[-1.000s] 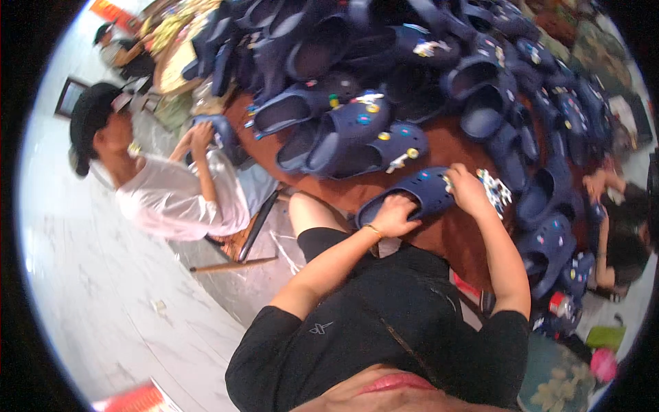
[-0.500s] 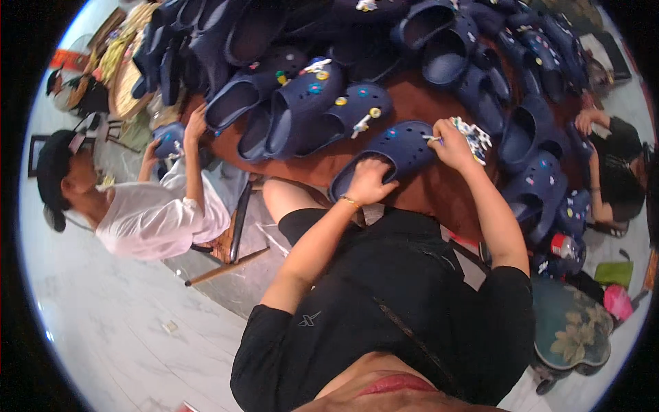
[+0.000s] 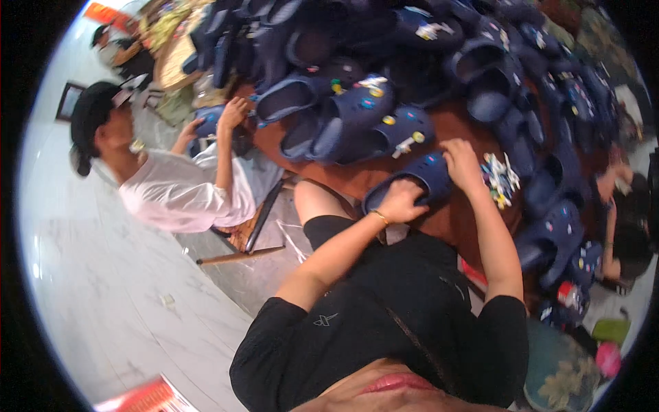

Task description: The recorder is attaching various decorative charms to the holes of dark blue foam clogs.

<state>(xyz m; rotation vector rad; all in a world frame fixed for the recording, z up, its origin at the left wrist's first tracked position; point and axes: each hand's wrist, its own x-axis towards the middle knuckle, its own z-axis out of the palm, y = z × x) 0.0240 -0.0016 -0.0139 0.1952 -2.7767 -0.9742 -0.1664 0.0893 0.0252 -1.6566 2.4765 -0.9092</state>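
A navy clog with holes in its upper point(image 3: 427, 169) lies on the reddish-brown tabletop point(image 3: 449, 223) in front of me. My left hand point(image 3: 403, 200) grips it at the foot opening, with the fingers reaching inside. At the toe end, my right hand point(image 3: 463, 163) has its fingers bent together against the upper. Whatever is in that pinch is hidden by blur and the fingers. A small blue charm shows on the clog's upper. Just right of my right hand lies a heap of small white and coloured charms point(image 3: 501, 180).
Navy clogs point(image 3: 350, 113), several with charms, pile across the table's far side and right. A person in a white shirt point(image 3: 185, 185) sits at left handling a clog. Another person point(image 3: 628, 220) is at right. A patterned stool point(image 3: 563, 371) stands lower right.
The view has shifted, so the scene sits further right. My right hand has moved from beside the charm heap onto the clog's toe. My left hand stays in the opening.
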